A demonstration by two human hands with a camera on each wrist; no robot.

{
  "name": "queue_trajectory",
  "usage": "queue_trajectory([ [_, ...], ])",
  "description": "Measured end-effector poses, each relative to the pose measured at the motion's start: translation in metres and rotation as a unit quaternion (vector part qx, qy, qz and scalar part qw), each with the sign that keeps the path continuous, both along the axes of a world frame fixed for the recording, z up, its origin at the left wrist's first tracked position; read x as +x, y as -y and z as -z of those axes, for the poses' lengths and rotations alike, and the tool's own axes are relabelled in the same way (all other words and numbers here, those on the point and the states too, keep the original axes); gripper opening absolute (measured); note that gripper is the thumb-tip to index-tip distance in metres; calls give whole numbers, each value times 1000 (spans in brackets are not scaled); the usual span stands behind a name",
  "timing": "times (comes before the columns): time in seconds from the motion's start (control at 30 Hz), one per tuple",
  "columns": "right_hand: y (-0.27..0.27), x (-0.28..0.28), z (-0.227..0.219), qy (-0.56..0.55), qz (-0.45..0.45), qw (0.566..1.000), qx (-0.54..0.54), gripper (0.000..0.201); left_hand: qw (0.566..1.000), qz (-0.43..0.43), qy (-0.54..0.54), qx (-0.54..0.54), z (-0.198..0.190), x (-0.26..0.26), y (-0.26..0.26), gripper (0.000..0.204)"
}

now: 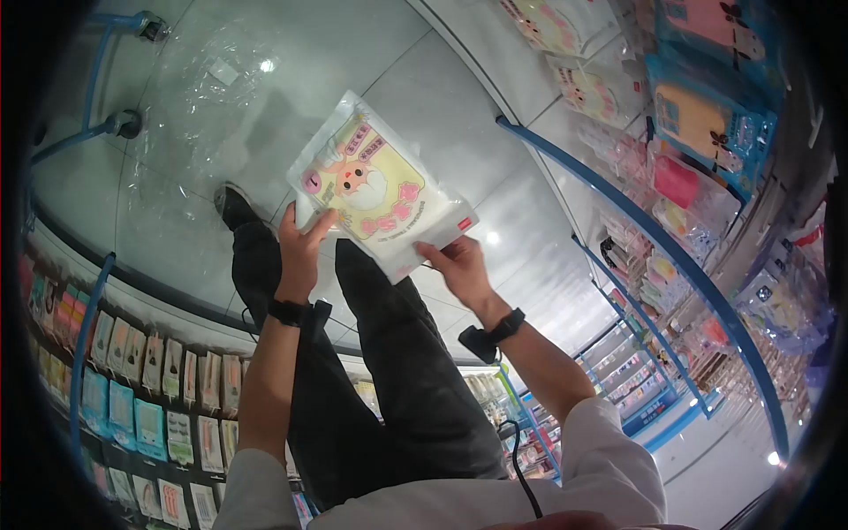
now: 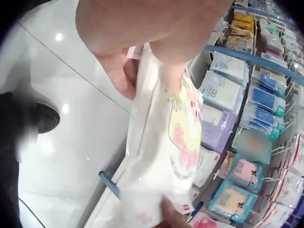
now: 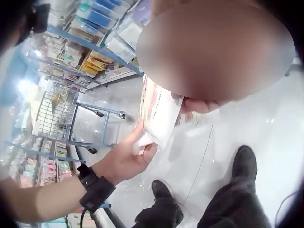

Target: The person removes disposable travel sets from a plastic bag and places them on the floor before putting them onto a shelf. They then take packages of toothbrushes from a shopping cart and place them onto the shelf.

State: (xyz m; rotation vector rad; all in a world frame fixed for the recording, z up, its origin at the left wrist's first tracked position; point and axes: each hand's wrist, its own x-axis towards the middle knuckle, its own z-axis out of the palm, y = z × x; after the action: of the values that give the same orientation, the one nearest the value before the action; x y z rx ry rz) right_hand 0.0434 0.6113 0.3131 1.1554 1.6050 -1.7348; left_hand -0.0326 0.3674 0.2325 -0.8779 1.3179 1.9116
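A white plastic packet (image 1: 375, 190) carries a yellow panel, a pink cartoon animal and the printed words "travel set". It is tilted, held above the floor in front of the legs. On its left edge, my left hand (image 1: 300, 252) grips it with the thumb over the printed front. The lower right corner is pinched by my right hand (image 1: 461, 272), thumb on the front and fingers behind. In the left wrist view, the packet (image 2: 161, 137) looks thick and puffed along its side. Part of the right hand is blurred over in the right wrist view.
Crumpled clear plastic wrap (image 1: 208, 97) lies on the tiled floor. Racks of hanging packets (image 1: 715, 115) line the right behind a blue rail (image 1: 654, 238). More packaged goods (image 1: 159, 362) hang at lower left. A wire cart (image 3: 57, 111) on castors stands nearby.
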Motion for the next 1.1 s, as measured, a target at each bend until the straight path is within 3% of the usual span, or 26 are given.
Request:
queue_trajectory([
  [0.07, -21, -1, -11, -1, -52, 981, 185, 18, 983, 146, -88, -66, 5, 3, 8, 30],
  [0.1, -30, -2, -11, -29, 0, 965, 259, 19, 983, 149, -89, -63, 7, 5, 7, 30],
  [0.13, -54, 1, -14, -8, -86, 941, 328, 19, 987, 133, -60, -62, 8, 8, 6, 31],
  [0.17, -61, -13, -24, -12, -5, 948, 317, 20, 991, 116, -31, -62, 8, 10, 6, 31],
  [0.2, -75, -13, -22, -12, 6, 938, 345, 21, 991, 118, -31, -60, 10, 12, 7, 31],
  [0.23, -90, -18, -27, -19, -49, 923, 380, 20, 988, 136, -37, -71, 12, 14, 8, 32],
  [0.3, -109, -34, -31, -27, -53, 918, 392, 21, 984, 155, -40, -81, 14, 17, 9, 34],
  [0.37, -135, -34, -5, -174, -94, 868, 456, 21, 986, 149, -20, -75, 15, 19, 7, 37],
  [0.4, -145, -36, -4, -137, -57, 885, 442, 21, 986, 151, -20, -73, 16, 20, 7, 37],
  [0.5, -196, -34, 37, -191, 14, 834, 517, 21, 981, 171, -5, -90, 15, 19, 6, 39],
  [0.53, -210, -35, 46, -190, 16, 834, 517, 21, 982, 167, -2, -86, 10, 16, 4, 39],
  [0.6, -232, -37, 60, -151, 54, 787, 595, 24, 983, 165, 3, -84, 6, 15, 3, 39],
  [0.63, -239, -39, 63, -151, 55, 789, 594, 24, 982, 168, -2, -82, 5, 14, 3, 39],
  [0.7, -252, -39, 69, -201, 48, 743, 637, 28, 981, 173, -5, -83, 5, 16, 4, 39],
  [0.77, -258, -43, 64, -173, 63, 752, 633, 31, 981, 175, -12, -88, 7, 21, 4, 39],
  [0.83, -263, -46, 61, -232, 142, 746, 608, 31, 977, 184, -11, -103, 11, 26, 5, 39],
  [0.97, -260, -53, 50, -239, 47, 732, 636, 27, 977, 184, -13, -105, 13, 31, 3, 40],
  [1.1, -266, -60, 50, -225, 85, 746, 621, 24, 969, 212, -24, -126, 17, 36, 2, 42],
])
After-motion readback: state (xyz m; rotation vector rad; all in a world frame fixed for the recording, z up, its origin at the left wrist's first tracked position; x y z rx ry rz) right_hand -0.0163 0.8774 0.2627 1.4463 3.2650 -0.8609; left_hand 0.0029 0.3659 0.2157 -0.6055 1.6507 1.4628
